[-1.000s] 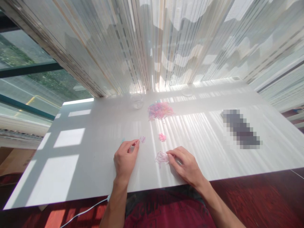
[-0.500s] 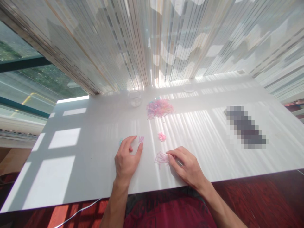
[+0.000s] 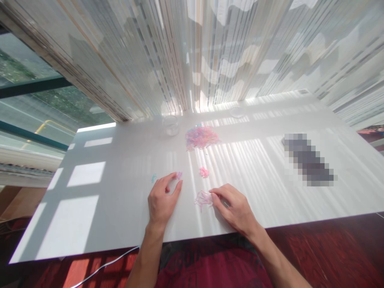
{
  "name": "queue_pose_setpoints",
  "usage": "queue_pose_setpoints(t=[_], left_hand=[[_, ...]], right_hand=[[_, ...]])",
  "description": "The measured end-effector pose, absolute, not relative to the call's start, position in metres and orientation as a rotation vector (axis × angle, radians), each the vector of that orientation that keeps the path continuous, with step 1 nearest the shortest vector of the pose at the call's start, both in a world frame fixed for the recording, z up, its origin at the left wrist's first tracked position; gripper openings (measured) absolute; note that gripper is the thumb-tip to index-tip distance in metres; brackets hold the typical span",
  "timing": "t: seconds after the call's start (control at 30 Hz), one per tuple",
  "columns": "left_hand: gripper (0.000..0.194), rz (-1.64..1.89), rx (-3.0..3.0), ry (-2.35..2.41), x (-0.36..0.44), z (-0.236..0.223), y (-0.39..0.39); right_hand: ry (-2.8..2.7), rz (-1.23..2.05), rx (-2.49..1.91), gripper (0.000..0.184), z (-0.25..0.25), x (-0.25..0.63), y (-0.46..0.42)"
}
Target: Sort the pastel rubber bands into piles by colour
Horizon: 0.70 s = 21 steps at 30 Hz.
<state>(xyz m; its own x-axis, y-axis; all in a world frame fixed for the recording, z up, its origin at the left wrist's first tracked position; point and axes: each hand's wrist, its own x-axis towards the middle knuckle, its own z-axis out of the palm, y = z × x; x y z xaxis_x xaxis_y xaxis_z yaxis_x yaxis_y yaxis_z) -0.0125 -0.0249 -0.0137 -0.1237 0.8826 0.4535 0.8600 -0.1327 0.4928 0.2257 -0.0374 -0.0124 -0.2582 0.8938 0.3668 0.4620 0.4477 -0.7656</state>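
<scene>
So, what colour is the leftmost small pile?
The leftmost pile is turquoise, seen best in the head view.

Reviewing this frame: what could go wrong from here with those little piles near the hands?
The left hand has its fingers right at the small purple pile; a slight brush might scatter it. The small teal pile lies close by that hand's outer side, so a sideways move could knock it. The right hand has its fingers at the edge of the loose pale purple pile; its thin, overlapping pieces could drag along together.
</scene>
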Motion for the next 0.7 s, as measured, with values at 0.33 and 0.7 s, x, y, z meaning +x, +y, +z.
queue_pose_setpoints(t=[0.33,0.7], left_hand=[[0.019,1.123,1.971,2.062,-0.012,-0.015,-0.027],[0.015,1.018,2.1,1.701,-0.01,0.001,-0.049]], right_hand=[[-1.881,0.693,-1.161,0.014,-0.014,0.225,-0.038],[-1.876,0.688,-1.181,0.014,-0.012,0.226,-0.04]])
